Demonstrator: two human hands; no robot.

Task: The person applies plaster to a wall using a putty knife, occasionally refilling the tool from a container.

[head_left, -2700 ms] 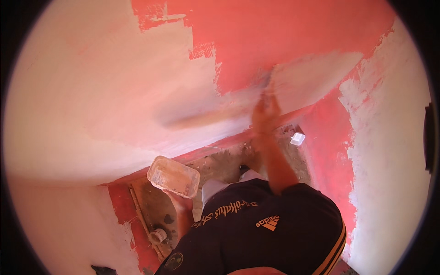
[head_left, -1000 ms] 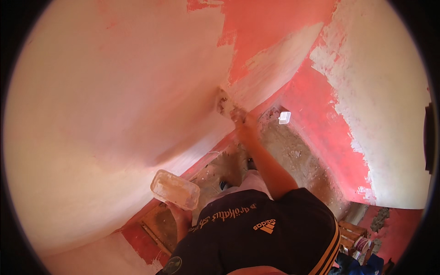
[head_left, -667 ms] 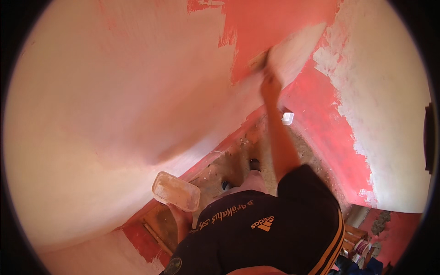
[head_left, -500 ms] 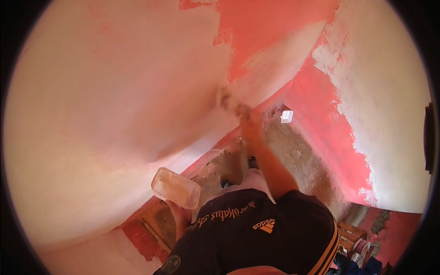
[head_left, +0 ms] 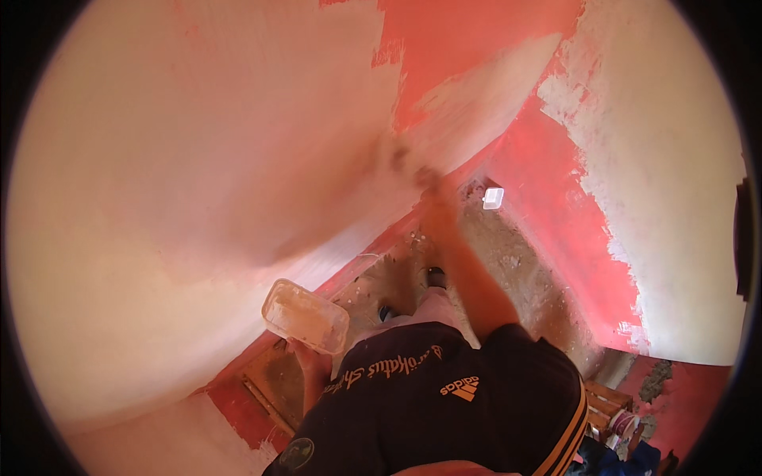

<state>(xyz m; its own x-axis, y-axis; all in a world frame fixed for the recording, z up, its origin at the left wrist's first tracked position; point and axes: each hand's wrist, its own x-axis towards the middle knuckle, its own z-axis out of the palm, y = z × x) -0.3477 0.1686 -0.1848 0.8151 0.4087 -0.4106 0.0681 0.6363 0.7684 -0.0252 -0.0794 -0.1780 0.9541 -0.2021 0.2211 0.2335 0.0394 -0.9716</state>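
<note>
My left hand [head_left: 308,354] grips a rectangular clear plastic tub [head_left: 305,316] from below, near its right-hand end. Pale, whitish residue coats the tub's inside. Stretched forward, my right hand [head_left: 426,176] is at the wall [head_left: 238,159] on the left, blurred by motion. Its fingers look curled round a pale tool whose kind the blur hides. The wall there bears a whitish coat, with a bare red patch [head_left: 444,59] showing above the hand.
Ahead in the corner, a small white container [head_left: 493,198] stands on the dirty floor [head_left: 516,254]. A half-coated red wall [head_left: 548,174] runs along the right. Behind on the right are a wooden crate [head_left: 607,403] and a white bucket [head_left: 624,423]; a wooden board [head_left: 270,389] is at lower left.
My right hand has shifted slightly right and up along the wall. The tub in my left hand has stayed nearly where it was.
</note>
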